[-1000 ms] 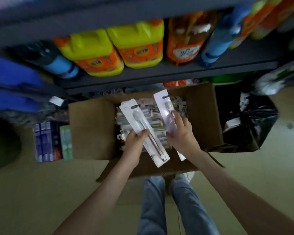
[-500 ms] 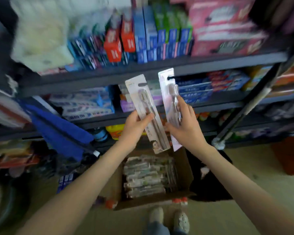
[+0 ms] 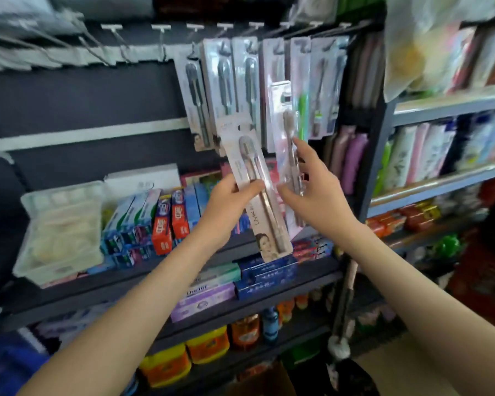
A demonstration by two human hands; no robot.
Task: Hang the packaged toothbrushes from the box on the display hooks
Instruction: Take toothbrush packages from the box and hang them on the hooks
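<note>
Under hooks (image 3: pixel 160 38) — left hand (image 3: pixel 226 201), right hand (image 3: pixel 315 192) hold glossy (flat) packs (image 3: pixel 265 212).

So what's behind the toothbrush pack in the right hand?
Other toothbrush packs hanging from hooks, one with a green brush peeking out beside the held pack. The pack covers the lower parts of those right behind it, so they can't be seen.

Toothpaste boxes (image 3: pixel 166 224) stand on the shelf (image 3: pixel 126 284) just left of the left hand (image 3: pixel 229 204). A clear lidded container (image 3: pixel 60 230) sits further left; yellow jugs (image 3: pixel 209 345) stand below.
</note>
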